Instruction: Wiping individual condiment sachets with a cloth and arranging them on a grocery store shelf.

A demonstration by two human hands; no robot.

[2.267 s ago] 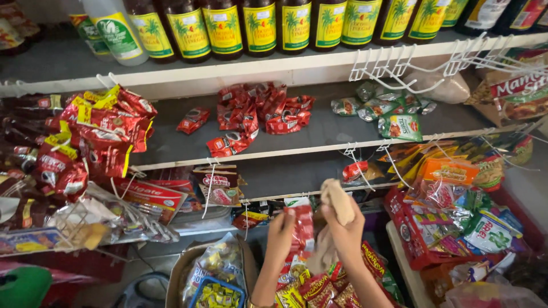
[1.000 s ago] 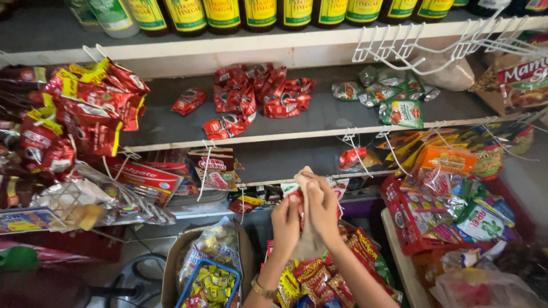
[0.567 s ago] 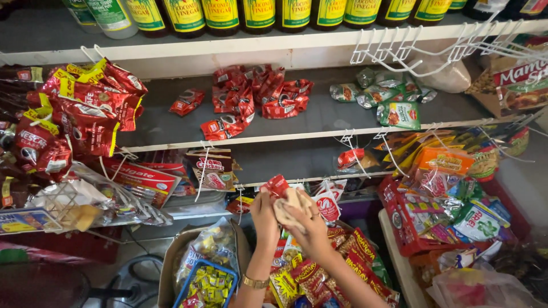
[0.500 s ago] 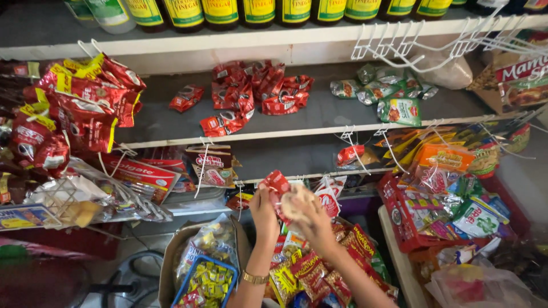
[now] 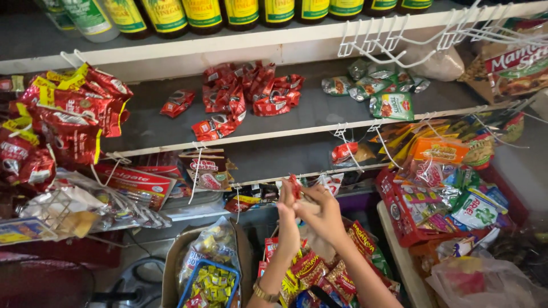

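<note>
My left hand [image 5: 288, 222] and my right hand [image 5: 324, 215] are pressed together in front of the lower shelf edge [image 5: 268, 181]. Between their fingertips they pinch a small red sachet [image 5: 295, 186], held upright just under that edge. A gold bracelet [image 5: 265, 293] sits on my left wrist. Below my forearms hang strips of red and yellow snack packets [image 5: 311, 271]. A pale bag behind my right hand is mostly hidden.
Dark bottles [image 5: 240, 11] line the top shelf. Red sachets [image 5: 240, 97] and green sachets [image 5: 382, 85] lie on the middle shelf. Red packets [image 5: 68, 120] hang at left. A red basket [image 5: 399, 219] of packets stands at right, a cardboard box [image 5: 171, 268] of sweets below.
My hands came down from holding a pale bag up high, shifted slightly left, and now close together on a red sachet at the lower shelf edge.
</note>
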